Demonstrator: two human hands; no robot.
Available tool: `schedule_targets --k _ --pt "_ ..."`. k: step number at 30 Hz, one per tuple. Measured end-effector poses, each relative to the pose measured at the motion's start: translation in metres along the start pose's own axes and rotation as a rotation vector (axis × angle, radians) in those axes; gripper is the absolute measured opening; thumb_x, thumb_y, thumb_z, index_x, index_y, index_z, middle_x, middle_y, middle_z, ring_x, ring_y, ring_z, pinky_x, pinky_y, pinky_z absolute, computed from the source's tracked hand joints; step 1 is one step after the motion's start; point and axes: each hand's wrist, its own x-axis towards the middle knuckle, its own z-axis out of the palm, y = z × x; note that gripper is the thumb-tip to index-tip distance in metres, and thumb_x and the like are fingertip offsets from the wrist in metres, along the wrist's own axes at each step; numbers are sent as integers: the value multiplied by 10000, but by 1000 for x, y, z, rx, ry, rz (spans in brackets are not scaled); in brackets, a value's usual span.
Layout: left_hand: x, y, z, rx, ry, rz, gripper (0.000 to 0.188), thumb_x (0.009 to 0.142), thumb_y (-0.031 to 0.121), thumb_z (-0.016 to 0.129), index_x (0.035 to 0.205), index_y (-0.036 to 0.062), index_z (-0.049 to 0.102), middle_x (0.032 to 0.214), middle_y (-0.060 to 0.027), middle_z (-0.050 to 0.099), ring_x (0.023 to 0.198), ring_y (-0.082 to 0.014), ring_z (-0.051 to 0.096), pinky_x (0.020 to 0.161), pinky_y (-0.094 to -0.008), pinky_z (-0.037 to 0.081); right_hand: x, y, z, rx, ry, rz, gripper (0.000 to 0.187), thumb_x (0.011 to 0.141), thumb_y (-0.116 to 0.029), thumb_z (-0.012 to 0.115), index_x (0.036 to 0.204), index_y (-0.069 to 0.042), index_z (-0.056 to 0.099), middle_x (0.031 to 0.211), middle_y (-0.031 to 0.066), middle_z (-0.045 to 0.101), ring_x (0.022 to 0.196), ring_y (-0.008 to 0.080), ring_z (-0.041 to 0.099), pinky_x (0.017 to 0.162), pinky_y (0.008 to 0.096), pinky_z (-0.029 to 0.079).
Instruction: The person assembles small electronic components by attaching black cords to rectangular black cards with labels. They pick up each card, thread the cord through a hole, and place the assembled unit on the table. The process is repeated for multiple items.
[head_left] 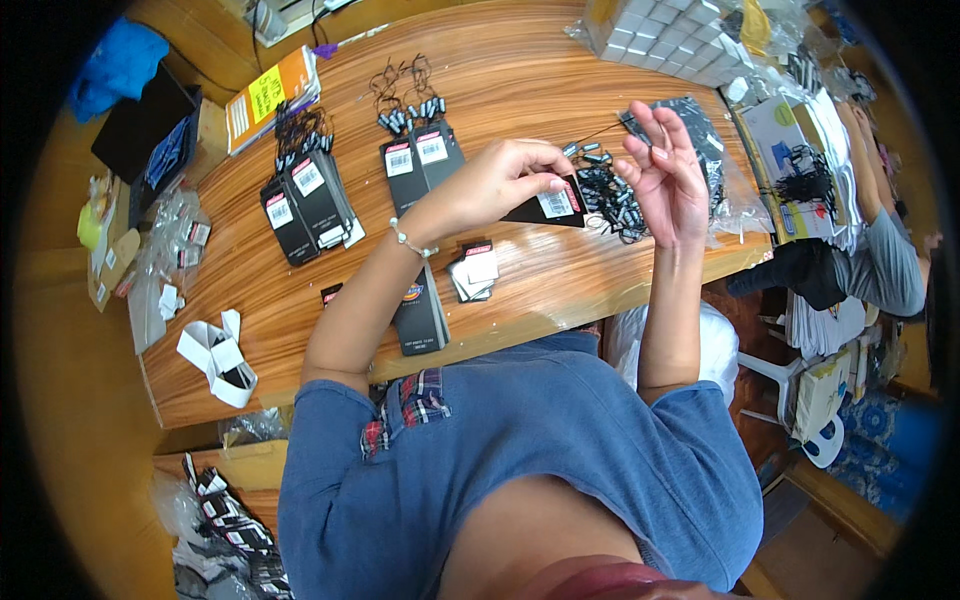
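In my left hand point(510, 180) is a black hang tag point(556, 203) with a white sticker and a red top edge, pinched between thumb and fingers. My right hand point(665, 180) is raised to its right, fingers apart and some slightly bent. A thin black cord point(602, 133) stretches toward its fingertips; whether they touch it I cannot tell. Between the hands lies a heap of black cords with small grey ends point(612, 205). Corded black tags stand in two stacks, one farther left point(300, 200) and one point(405, 160) beyond my left forearm.
Small white-and-black labels point(473, 272) and more black tags point(422, 320) lie near the table's front edge. White boxes point(660, 35) are stacked at the back. A dark plastic bag point(690, 125) lies behind my right hand. Another person's arm point(870, 160) reaches in at right.
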Motion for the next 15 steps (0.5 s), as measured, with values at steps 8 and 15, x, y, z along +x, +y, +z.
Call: schedule_targets --k 8,15 --pt "-23 -3 -4 -115 84 -30 161 859 124 573 945 -9 604 845 -20 628 786 -68 555 726 -224 449 18 15 -4 -242 134 -113 164 897 -89 506 1021 4 559 955 147 617 876 229 617 875 398 486" --pt "-30 -16 -14 -164 378 127 154 856 75 575 995 12 596 1122 -53 558 945 -120 576 858 -253 467 28 26 35 -72 350 -130 95 889 -90 506 884 -23 573 762 8 549 657 73 463 635 268 429"
